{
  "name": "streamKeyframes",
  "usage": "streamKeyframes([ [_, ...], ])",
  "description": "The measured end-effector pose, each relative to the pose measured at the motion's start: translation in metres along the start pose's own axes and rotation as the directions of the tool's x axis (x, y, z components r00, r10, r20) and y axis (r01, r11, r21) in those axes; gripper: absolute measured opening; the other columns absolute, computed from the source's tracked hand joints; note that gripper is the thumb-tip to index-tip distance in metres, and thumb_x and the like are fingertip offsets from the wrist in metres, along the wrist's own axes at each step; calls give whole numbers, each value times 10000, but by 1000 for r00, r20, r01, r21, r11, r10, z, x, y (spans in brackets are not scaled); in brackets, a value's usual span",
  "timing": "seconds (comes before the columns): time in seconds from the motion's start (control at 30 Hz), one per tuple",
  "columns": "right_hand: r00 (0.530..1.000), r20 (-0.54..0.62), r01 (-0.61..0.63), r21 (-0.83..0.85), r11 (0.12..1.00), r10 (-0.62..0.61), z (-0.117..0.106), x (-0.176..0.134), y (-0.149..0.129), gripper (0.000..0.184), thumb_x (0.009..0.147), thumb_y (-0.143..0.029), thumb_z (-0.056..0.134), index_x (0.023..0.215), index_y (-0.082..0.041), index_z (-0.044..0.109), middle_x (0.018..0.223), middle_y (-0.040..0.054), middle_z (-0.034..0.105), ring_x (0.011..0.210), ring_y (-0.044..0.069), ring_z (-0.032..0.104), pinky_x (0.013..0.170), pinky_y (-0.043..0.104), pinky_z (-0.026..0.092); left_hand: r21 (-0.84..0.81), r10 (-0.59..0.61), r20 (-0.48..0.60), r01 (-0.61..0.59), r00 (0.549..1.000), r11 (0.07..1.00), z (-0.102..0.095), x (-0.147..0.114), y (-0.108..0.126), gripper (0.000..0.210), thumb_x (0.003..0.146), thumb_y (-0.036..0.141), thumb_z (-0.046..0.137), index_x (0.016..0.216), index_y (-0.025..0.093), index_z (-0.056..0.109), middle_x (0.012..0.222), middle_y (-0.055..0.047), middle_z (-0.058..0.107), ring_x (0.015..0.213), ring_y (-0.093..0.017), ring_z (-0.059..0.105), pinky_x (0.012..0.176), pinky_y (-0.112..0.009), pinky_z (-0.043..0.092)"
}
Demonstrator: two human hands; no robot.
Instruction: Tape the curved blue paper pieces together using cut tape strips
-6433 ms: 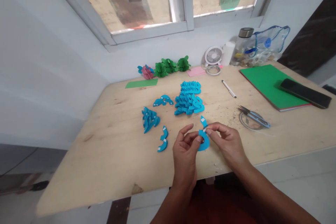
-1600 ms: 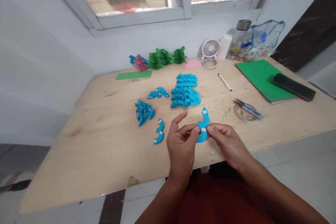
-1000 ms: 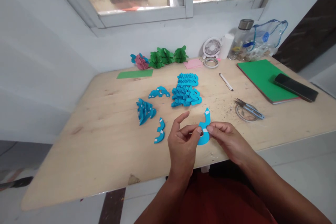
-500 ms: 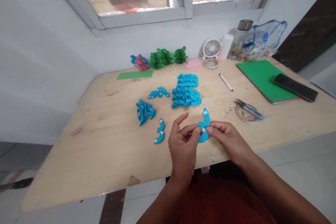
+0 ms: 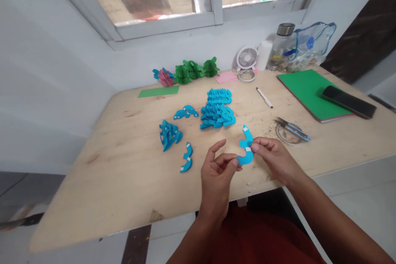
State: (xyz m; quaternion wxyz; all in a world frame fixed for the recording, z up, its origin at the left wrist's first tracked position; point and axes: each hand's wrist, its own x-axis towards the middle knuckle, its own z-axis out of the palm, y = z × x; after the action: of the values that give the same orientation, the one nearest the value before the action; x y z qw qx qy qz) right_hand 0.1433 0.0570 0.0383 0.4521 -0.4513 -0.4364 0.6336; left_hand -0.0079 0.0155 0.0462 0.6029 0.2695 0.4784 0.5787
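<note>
Between my hands, above the table near its front edge, is a curvy blue paper cutout (image 5: 246, 157) with small white patches on it. My left hand (image 5: 219, 173) pinches its lower left end between thumb and finger, the index finger raised. At the cutout's right side, my right hand (image 5: 274, 159) pinches it near the middle white patch. A similar blue cutout (image 5: 186, 163) lies left of my left hand. Farther left stands a folded cluster of blue cutouts (image 5: 169, 134), and behind it rests another curved piece (image 5: 185, 112). A large stack of blue cutouts (image 5: 217, 115) sits beyond my hands.
Thread snips (image 5: 292, 128) lie on a tape roll at the right. A pen (image 5: 264, 97), green folder (image 5: 305, 90) and phone (image 5: 349, 101) are farther back. Green paper shapes (image 5: 192, 70), a small fan (image 5: 247, 57) and a bottle (image 5: 280, 47) line the wall.
My left fingers have moved from the cutout's middle down to its lower left end, so more of it shows. My right hand has shifted slightly right, still pinching it.
</note>
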Motion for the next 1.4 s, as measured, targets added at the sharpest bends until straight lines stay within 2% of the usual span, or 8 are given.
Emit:
streamKeyframes([
  [0.17,996,-84,9,90,996,-2,-4,4,9,185,744,-395,696,736,-211,713,700,7,666,661,139,558,673,280,427,-142,-113,127,131,985,981,0,-5,5,498,701,118,722,1161,165,538,706,14,691,568,-88,595,592,-213,482],
  [0.37,997,-35,-62,57,996,64,20,5,8,208,662,-372,750,739,-184,706,708,14,662,679,151,579,622,274,424,-172,-121,228,163,966,972,-2,-8,5,417,722,129,713,1120,165,594,726,-9,693,592,-92,582,584,-216,483],
  [0.57,992,-120,-39,46,998,44,30,7,4,219,625,-359,760,633,-178,636,615,-19,595,565,110,496,540,246,391,-114,-133,191,157,973,981,-3,-7,3,432,710,139,711,1125,162,592,705,0,699,574,-97,593,609,-233,487],
  [0.87,937,-349,41,24,999,-30,14,-3,21,174,685,-341,750,691,-198,652,646,-7,598,647,139,529,659,278,427,-37,-34,-170,28,985,999,-2,5,0,566,676,182,740,1208,139,552,735,-28,742,607,-120,655,713,-271,514],
  [0.97,959,-284,20,54,998,-3,19,-15,22,138,717,-330,738,719,-212,668,783,22,664,752,161,579,730,295,446,-82,-67,-178,54,982,995,1,10,-6,538,666,190,742,1172,132,568,751,-39,748,628,-119,666,746,-278,519],
  [1.07,964,-235,121,-34,992,-126,24,-21,19,83,761,-299,696,719,-230,677,938,27,680,901,185,595,826,313,437,-51,-62,-161,54,985,997,5,12,-12,502,660,193,745,1135,142,591,748,-35,748,670,-132,679,758,-286,523],
  [1.23,948,-201,178,-312,933,-248,20,-17,17,96,785,-288,657,723,-219,682,786,29,662,771,186,583,731,316,438,54,35,-136,-27,990,998,7,11,-16,395,658,167,737,1040,163,639,743,-23,737,720,-149,676,733,-284,530],
  [1.4,934,-254,167,-307,937,-250,16,-14,22,111,786,-308,649,723,-219,669,753,24,653,724,178,572,705,310,442,81,-37,-71,43,997,996,6,10,-20,256,662,215,743,904,147,699,761,-39,720,667,-138,645,613,-253,523],
])
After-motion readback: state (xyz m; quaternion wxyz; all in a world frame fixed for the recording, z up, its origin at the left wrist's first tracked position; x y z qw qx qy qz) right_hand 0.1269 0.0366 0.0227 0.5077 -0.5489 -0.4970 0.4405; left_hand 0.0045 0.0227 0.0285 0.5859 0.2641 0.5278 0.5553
